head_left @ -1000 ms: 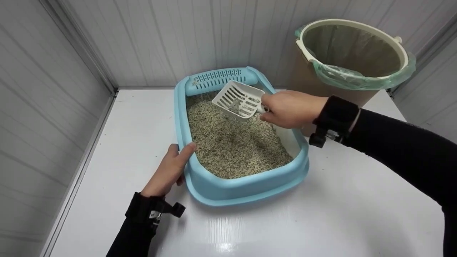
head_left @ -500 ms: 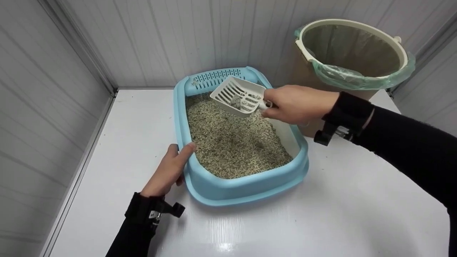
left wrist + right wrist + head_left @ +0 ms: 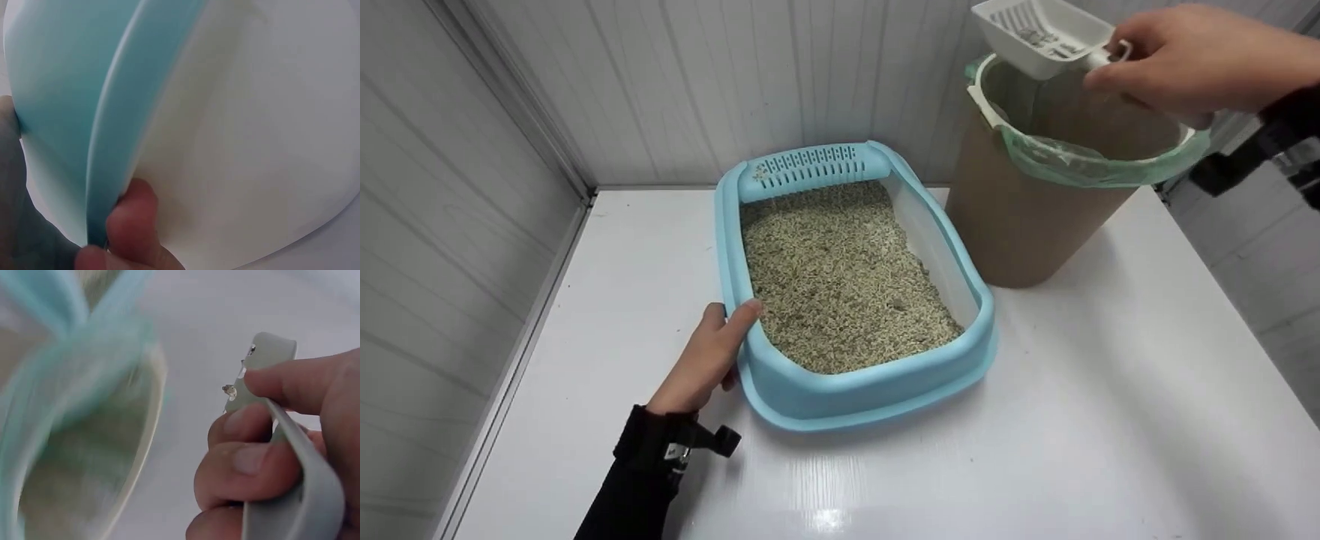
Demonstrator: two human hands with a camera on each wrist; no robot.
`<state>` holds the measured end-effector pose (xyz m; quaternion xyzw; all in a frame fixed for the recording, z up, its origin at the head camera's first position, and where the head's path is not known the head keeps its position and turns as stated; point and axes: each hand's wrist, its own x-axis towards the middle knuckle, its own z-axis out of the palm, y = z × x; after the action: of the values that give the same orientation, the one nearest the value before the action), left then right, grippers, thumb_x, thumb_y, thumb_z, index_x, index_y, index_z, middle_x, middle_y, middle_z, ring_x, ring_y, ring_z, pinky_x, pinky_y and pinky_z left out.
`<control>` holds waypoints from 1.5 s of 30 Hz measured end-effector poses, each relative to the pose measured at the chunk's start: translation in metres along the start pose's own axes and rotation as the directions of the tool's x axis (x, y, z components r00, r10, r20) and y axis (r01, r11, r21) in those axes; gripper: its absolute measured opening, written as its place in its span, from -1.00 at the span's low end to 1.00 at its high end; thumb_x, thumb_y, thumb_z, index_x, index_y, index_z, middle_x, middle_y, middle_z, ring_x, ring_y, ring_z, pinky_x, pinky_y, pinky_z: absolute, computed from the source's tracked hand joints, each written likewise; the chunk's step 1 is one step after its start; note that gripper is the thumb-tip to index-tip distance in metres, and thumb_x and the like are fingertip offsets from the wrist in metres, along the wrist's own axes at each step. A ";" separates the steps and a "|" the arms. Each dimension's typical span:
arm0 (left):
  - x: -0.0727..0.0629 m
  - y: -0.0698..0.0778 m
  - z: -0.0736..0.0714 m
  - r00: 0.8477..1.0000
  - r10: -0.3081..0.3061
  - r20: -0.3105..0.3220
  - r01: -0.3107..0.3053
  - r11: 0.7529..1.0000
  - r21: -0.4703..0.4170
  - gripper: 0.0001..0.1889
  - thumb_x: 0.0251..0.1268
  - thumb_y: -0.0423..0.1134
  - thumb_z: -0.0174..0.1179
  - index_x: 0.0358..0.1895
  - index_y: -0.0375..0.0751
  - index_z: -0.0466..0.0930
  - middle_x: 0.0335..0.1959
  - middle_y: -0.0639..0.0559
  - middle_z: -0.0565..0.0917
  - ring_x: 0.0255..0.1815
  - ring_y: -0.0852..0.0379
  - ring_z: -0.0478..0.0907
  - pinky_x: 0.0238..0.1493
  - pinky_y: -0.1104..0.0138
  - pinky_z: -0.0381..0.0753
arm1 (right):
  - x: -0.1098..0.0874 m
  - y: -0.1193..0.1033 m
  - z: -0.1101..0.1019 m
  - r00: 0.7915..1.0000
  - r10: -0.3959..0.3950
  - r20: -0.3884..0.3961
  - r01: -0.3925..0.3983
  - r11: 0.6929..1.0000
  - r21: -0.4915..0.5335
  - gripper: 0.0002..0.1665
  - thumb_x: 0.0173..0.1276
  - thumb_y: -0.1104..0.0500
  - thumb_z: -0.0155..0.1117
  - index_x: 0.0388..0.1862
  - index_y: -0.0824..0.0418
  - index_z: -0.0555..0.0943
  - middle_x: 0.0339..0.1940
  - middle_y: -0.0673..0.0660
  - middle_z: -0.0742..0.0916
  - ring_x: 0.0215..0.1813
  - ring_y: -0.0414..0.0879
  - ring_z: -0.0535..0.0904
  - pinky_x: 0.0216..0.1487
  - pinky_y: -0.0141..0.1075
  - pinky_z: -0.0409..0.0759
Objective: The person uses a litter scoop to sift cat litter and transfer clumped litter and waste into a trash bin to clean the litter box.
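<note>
My right hand (image 3: 1207, 60) grips the handle of a white slotted litter scoop (image 3: 1061, 34), which carries grey clumps of litter. It holds the scoop above the near-left rim of a brown bin (image 3: 1027, 225). In the right wrist view, curled fingers (image 3: 247, 461) wrap the scoop's handle. My left hand (image 3: 701, 364) grips the left side of a light blue litter box (image 3: 855, 401), thumb over the rim. The left wrist view shows its fingertips (image 3: 135, 216) curled round the box's lower blue edge. Grainy litter (image 3: 840, 277) fills much of the box.
A green bag (image 3: 1110, 171) lines the bin and folds over its rim. The bin stands close behind the box, to its right. Ribbed grey panels (image 3: 735, 90) enclose the white surface (image 3: 1080, 420) at the back and sides.
My right hand has lifted the scoop from over the litter and carried it right to the bin. My left hand stays on the box. The view has shifted slightly.
</note>
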<state>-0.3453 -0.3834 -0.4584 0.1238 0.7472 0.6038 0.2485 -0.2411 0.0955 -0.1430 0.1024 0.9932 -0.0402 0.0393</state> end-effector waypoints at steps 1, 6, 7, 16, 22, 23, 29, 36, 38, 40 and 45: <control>0.000 0.000 -0.001 1.000 -0.001 -0.004 0.001 1.000 0.000 -0.37 0.68 0.29 0.17 0.15 -0.28 0.29 -0.33 -0.12 0.42 -0.73 0.19 0.17 -0.70 0.30 0.28 | 0.000 0.010 -0.002 1.000 0.020 0.007 -0.020 1.000 -0.013 -0.51 0.77 -0.12 0.09 0.07 0.34 0.52 -0.37 0.16 0.65 -0.46 0.02 0.53 -0.50 -0.15 0.50; 0.000 -0.001 -0.005 1.000 -0.003 -0.012 0.003 1.000 0.007 -0.35 0.65 0.32 0.19 0.13 -0.27 0.30 -0.32 -0.11 0.43 -0.73 0.20 0.20 -0.70 0.31 0.28 | 0.002 0.045 -0.002 0.997 0.071 0.033 -0.067 0.989 -0.131 -0.46 0.77 -0.09 0.09 -0.01 0.45 0.45 -0.41 0.20 0.61 -0.47 0.05 0.53 -0.49 -0.12 0.50; 0.000 -0.001 -0.006 1.000 -0.003 -0.013 0.003 1.000 0.008 -0.34 0.65 0.33 0.19 0.13 -0.27 0.30 -0.32 -0.12 0.42 -0.73 0.20 0.20 -0.69 0.31 0.28 | 0.003 0.049 -0.001 0.997 0.071 0.027 -0.065 0.985 -0.160 -0.46 0.75 -0.07 0.11 -0.02 0.47 0.45 -0.40 0.24 0.62 -0.44 0.08 0.54 -0.46 -0.11 0.49; 0.000 -0.002 -0.010 1.000 -0.013 -0.024 0.013 1.000 0.012 -0.33 0.66 0.33 0.17 0.18 -0.28 0.29 -0.24 -0.16 0.44 -0.71 0.18 0.21 -0.68 0.31 0.30 | -0.007 0.046 0.016 0.991 -0.085 -0.106 0.035 0.913 -0.407 -0.87 0.26 0.32 0.23 -0.25 0.35 0.52 -0.61 0.16 0.59 -0.57 0.08 0.43 -0.61 -0.02 0.38; 0.001 -0.002 -0.009 1.000 -0.006 -0.023 0.006 1.000 -0.002 -0.34 0.67 0.31 0.17 0.17 -0.28 0.28 -0.26 -0.16 0.43 -0.71 0.18 0.20 -0.68 0.31 0.29 | -0.014 0.046 0.041 0.840 -0.473 -0.265 0.226 0.749 -0.622 -0.57 0.10 0.59 0.25 -0.51 0.23 0.23 -0.79 0.09 0.32 -0.74 0.01 0.20 -0.80 0.02 0.25; 0.001 -0.001 -0.008 1.000 -0.007 -0.022 0.007 1.000 -0.001 -0.34 0.67 0.31 0.17 0.17 -0.28 0.28 -0.27 -0.15 0.42 -0.71 0.19 0.20 -0.68 0.32 0.29 | -0.014 0.046 0.045 0.822 -0.506 -0.262 0.234 0.719 -0.654 -0.53 0.08 0.62 0.28 -0.51 0.24 0.23 -0.78 0.11 0.32 -0.73 0.00 0.20 -0.80 0.00 0.24; 0.000 -0.001 -0.010 0.999 -0.020 -0.028 0.020 1.000 0.011 -0.32 0.66 0.32 0.15 0.19 -0.31 0.27 -0.32 -0.13 0.41 -0.70 0.20 0.18 -0.66 0.32 0.28 | -0.012 0.047 0.054 0.839 -0.494 -0.229 0.224 0.696 -0.682 -0.48 0.02 0.65 0.44 -0.44 0.28 0.30 -0.71 0.20 0.38 -0.72 0.07 0.26 -0.79 0.01 0.29; -0.001 -0.003 -0.010 0.999 -0.022 -0.032 0.022 1.000 0.014 -0.31 0.67 0.33 0.14 0.21 -0.30 0.27 -0.29 -0.13 0.43 -0.72 0.18 0.19 -0.67 0.31 0.30 | -0.015 0.044 0.042 0.889 -0.317 -0.330 0.129 0.865 -0.484 -0.75 0.21 0.43 0.30 -0.38 0.30 0.38 -0.76 0.14 0.46 -0.73 0.06 0.27 -0.79 0.05 0.27; -0.001 -0.002 -0.010 0.999 -0.023 -0.032 0.023 1.000 0.014 -0.31 0.67 0.34 0.14 0.21 -0.29 0.27 -0.28 -0.14 0.43 -0.72 0.18 0.19 -0.68 0.30 0.30 | -0.016 0.041 0.032 0.927 -0.210 -0.312 0.068 0.910 -0.410 -0.85 0.24 0.35 0.27 -0.29 0.34 0.47 -0.74 0.16 0.53 -0.71 0.08 0.34 -0.75 0.02 0.27; -0.001 -0.002 -0.009 0.999 -0.020 -0.029 0.021 1.000 0.010 -0.31 0.66 0.35 0.15 0.19 -0.28 0.27 -0.28 -0.14 0.43 -0.71 0.19 0.19 -0.68 0.31 0.30 | -0.017 0.037 0.022 0.942 -0.143 -0.304 0.028 0.936 -0.350 -0.76 0.39 0.23 0.29 -0.14 0.42 0.56 -0.65 0.26 0.63 -0.68 0.10 0.40 -0.70 -0.01 0.28; -0.001 -0.001 -0.007 1.000 -0.010 -0.027 0.010 1.000 0.001 -0.32 0.66 0.34 0.17 0.16 -0.28 0.28 -0.30 -0.13 0.41 -0.72 0.20 0.18 -0.69 0.31 0.27 | -0.018 0.010 0.006 0.898 -0.205 -0.389 0.123 0.967 -0.225 -0.54 0.51 0.07 0.43 0.08 0.49 0.68 -0.30 0.44 0.72 -0.40 0.15 0.43 -0.34 0.03 0.28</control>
<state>-0.3484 -0.3900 -0.4584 0.1120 0.7513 0.6040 0.2411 -0.2211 0.1015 -0.1485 0.0196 0.9834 0.0761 -0.1634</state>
